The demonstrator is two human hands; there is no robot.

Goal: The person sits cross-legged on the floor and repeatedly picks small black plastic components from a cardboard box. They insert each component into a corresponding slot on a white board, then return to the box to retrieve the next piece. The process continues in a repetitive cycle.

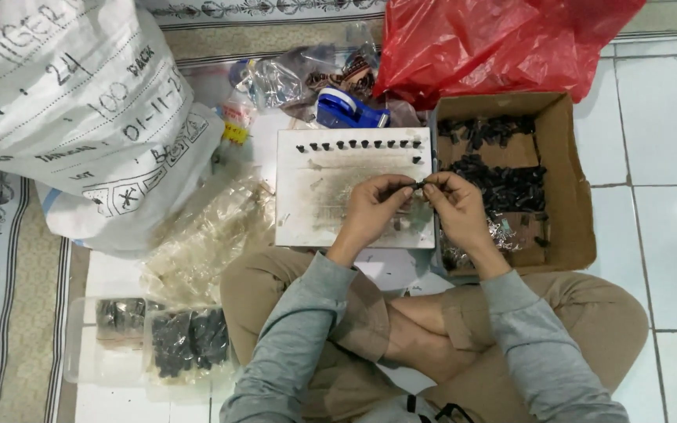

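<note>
While the white board [331, 196] lies under them, my left hand [371, 210] and right hand [456, 207] pinch one small black piece [419, 185] between their fingers.

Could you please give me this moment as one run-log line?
left hand and right hand: pinch small black part together | under hands: white board | right: cardboard box holding black parts

A bright red plastic bag [495, 47] lies far right, beside a brown cardboard box [577, 196] of small black pieces [503, 184]. The white board [338, 196] is smudged grey, a blue tape dispenser [346, 110] behind it. Far left, a white sack [64, 102] bears black lettering; the sleeves [299, 337] are grey.
</note>
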